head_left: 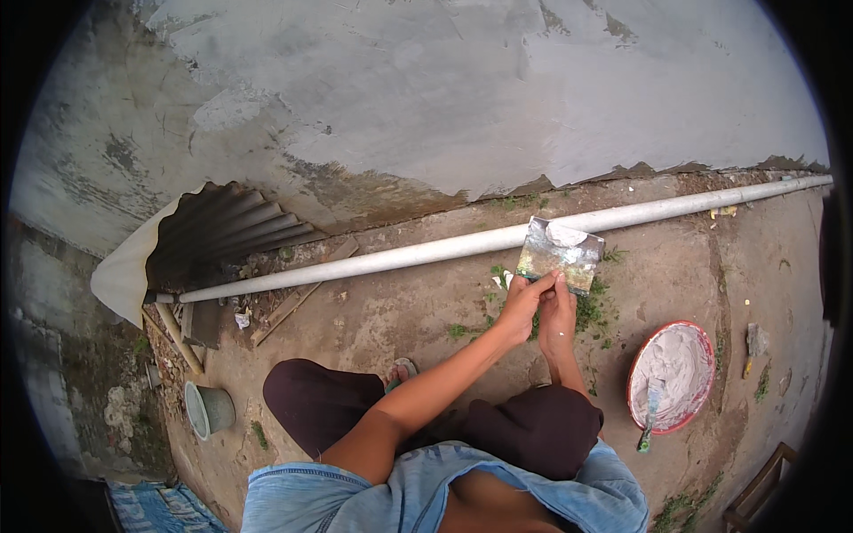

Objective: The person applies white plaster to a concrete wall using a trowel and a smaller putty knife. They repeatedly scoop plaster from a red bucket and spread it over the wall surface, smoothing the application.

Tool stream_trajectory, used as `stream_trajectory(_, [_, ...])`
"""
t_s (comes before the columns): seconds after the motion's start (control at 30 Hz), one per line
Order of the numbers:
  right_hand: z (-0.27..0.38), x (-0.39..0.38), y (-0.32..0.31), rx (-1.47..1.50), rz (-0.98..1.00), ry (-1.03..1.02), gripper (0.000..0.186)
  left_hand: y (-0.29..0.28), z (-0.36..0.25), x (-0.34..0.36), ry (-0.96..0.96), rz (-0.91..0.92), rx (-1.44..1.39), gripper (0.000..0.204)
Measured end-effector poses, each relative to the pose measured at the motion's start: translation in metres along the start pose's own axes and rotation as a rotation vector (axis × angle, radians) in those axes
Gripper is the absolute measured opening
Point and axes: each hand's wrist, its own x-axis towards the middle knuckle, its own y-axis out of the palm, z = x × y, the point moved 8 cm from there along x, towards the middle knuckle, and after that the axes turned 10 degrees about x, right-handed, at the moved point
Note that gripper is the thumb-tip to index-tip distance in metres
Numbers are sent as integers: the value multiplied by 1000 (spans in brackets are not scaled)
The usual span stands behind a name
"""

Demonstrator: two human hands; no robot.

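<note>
A rough, patchily plastered grey cement wall (426, 98) rises beyond a stained brown concrete floor (657, 275). A long, whitish round pipe (400, 255) lies across the floor near the wall's foot, its left end by a curved grey corrugated sheet (235, 222). The person sits low in a faded blue shirt (302, 502), knees bent in dark brown trousers (533, 431).

The left arm (444, 377) is bent at the elbow, its forearm slanting forward and inward to the right between the knees; the right forearm (562, 362) points almost straight ahead, partly hidden by the right knee. At the right, well apart from the hands, a round, red-rimmed basin (630, 391) holds pale pinkish-grey paste (682, 355). A small grey-green bucket (219, 411) stands far to the left.

The left hand (517, 313) and right hand (557, 325) meet side by side. Each grip pinches the near edge of a thin, flat rectangular plate (551, 258) with a mottled grey-green face, thumbs on top, thumb tips close together. The plate is held out over the floor, its far edge overlapping the pipe in view. A putty knife (653, 410) with a smeared blade rests across the basin's near rim. A whitish dab (564, 235) marks the plate's far part.
</note>
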Motion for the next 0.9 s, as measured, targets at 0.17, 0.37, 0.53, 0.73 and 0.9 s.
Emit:
stream_trajectory(0.17, [16,28,25,20,89,-26,28,-36,-8,-42,-51,-47,182,40])
stream_trajectory(0.37, [32,55,91,-121,279,64,36,-76,-117,-144,26,54,185,27])
stream_trajectory(0.53, [-21,62,136,-297,342,300,37,-99,-193,-208,422,115,304,26])
stream_trajectory(0.73, [-165,73,116,-436,74,664,34,-103,-220,-250,842,345,720,16])
stream_trajectory(0.9, [-265,96,103,-329,-170,513,44,-130,-246,-248,845,418,378,14])
